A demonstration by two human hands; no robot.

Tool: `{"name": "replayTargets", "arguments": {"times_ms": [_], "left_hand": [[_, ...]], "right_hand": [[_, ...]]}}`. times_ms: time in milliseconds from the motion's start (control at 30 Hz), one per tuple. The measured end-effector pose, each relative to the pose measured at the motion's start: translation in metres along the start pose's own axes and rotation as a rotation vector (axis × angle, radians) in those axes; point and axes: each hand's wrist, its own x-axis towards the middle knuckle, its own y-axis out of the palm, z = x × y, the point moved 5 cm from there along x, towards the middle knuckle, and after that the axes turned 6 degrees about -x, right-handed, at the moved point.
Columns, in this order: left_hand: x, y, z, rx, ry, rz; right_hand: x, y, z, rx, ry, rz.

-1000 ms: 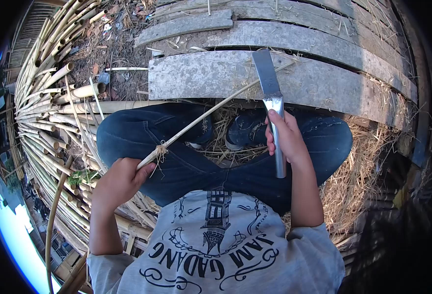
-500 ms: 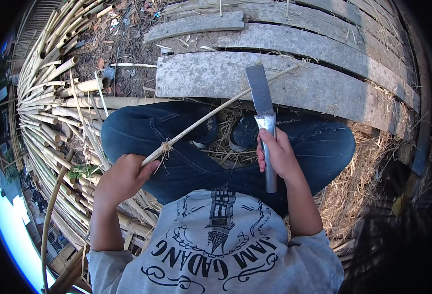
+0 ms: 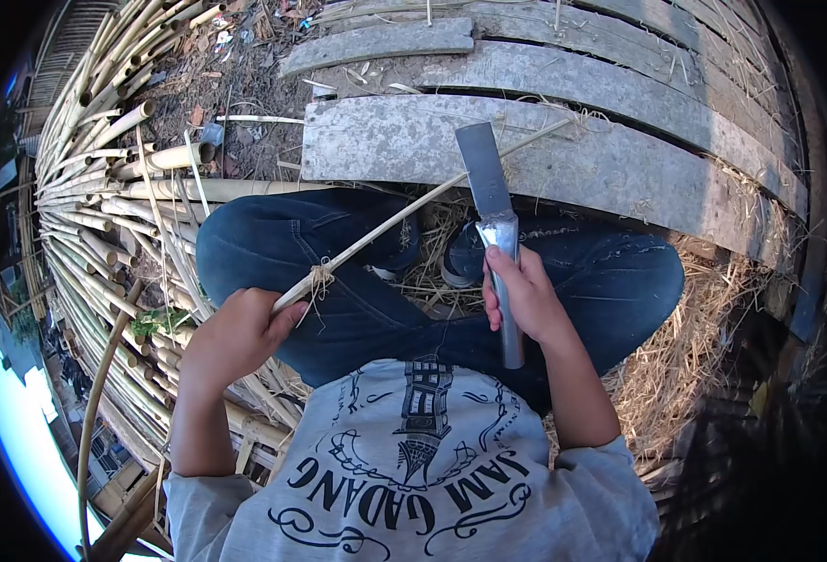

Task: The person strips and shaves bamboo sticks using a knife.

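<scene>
My left hand (image 3: 242,335) is closed around the near end of a thin bamboo stick (image 3: 396,217). Just past my fingers, a knot of pale fibres (image 3: 320,276) clings to the stick. The stick slants up and right across my leg, and its far end lies over a grey wooden plank (image 3: 366,140). My right hand (image 3: 523,290) grips the metal handle of a broad-bladed knife (image 3: 484,173), thumb along the handle. The square-ended blade points away from me and crosses over the stick; whether they touch I cannot tell.
Many bamboo poles (image 3: 104,211) are heaped at my left, with a curved stick (image 3: 95,412) leaning there. Straw-like shavings (image 3: 662,375) cover the ground at my right. More planks (image 3: 563,70) with gaps between them lie ahead. My crossed legs (image 3: 610,272) frame the work.
The knife has shifted slightly left, its blade tilting a little further left along the stick. My left hand and the stick have hardly moved.
</scene>
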Motion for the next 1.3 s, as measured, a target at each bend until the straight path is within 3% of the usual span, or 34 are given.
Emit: {"name": "replayTargets", "arguments": {"times_ms": [100, 167, 267, 367, 433, 500, 567, 633, 700, 767, 800, 833, 900, 967, 1033, 1100, 1200, 1300], "left_hand": [[-0.002, -0.004, -0.005, 0.068, 0.126, -0.131], [0.001, 0.0, -0.005, 0.032, 0.063, -0.035], [-0.003, -0.003, -0.007, 0.087, 0.093, -0.103], [-0.006, -0.006, -0.014, 0.062, 0.093, -0.107], [-0.001, -0.003, -0.011, 0.054, 0.056, -0.077], [-0.001, -0.001, -0.007, 0.059, 0.006, -0.051], [-0.001, -0.002, -0.013, 0.039, 0.129, -0.049], [-0.001, -0.002, -0.017, 0.051, 0.145, -0.059], [-0.001, 0.0, -0.022, 0.045, 0.152, -0.074], [-0.003, 0.001, -0.025, 0.058, 0.136, -0.084], [-0.003, 0.002, -0.024, 0.061, 0.134, -0.087], [-0.003, 0.002, -0.025, 0.048, 0.168, -0.093], [-0.001, 0.003, -0.03, 0.031, 0.221, -0.093], [-0.001, 0.007, -0.034, 0.05, 0.252, -0.104], [0.001, 0.009, -0.04, 0.045, 0.276, -0.104], [0.0, 0.009, -0.04, 0.056, 0.29, -0.103], [0.002, 0.009, -0.047, 0.035, 0.326, -0.064], [0.001, 0.014, -0.054, 0.062, 0.299, -0.084]], "right_hand": [[0.003, -0.024, 0.004, 0.012, 0.053, 0.019], [0.015, -0.028, -0.002, 0.158, -0.092, -0.271], [-0.004, 0.008, -0.002, -0.028, 0.04, 0.108], [-0.003, -0.012, 0.009, -0.013, 0.075, 0.077], [0.012, -0.018, -0.003, 0.147, -0.077, -0.239], [-0.001, 0.007, -0.003, 0.011, 0.021, 0.005], [-0.016, 0.023, 0.002, -0.013, 0.094, 0.149], [-0.013, 0.004, 0.01, -0.014, 0.115, 0.1], [0.001, -0.013, 0.004, 0.06, -0.059, -0.184], [-0.001, 0.003, -0.003, 0.216, -0.023, -0.102], [-0.01, 0.015, 0.002, -0.024, 0.024, -0.014], [-0.019, 0.028, 0.005, -0.073, 0.031, 0.145], [-0.026, 0.03, 0.011, -0.089, 0.115, 0.232], [-0.018, 0.006, 0.015, -0.121, -0.048, 0.073], [-0.013, -0.011, 0.006, 0.208, -0.089, -0.176], [-0.02, -0.004, 0.0, 0.032, -0.089, -0.219], [-0.044, 0.024, 0.001, -0.06, 0.014, 0.073], [-0.038, -0.006, 0.003, -0.074, -0.049, -0.119]]}}
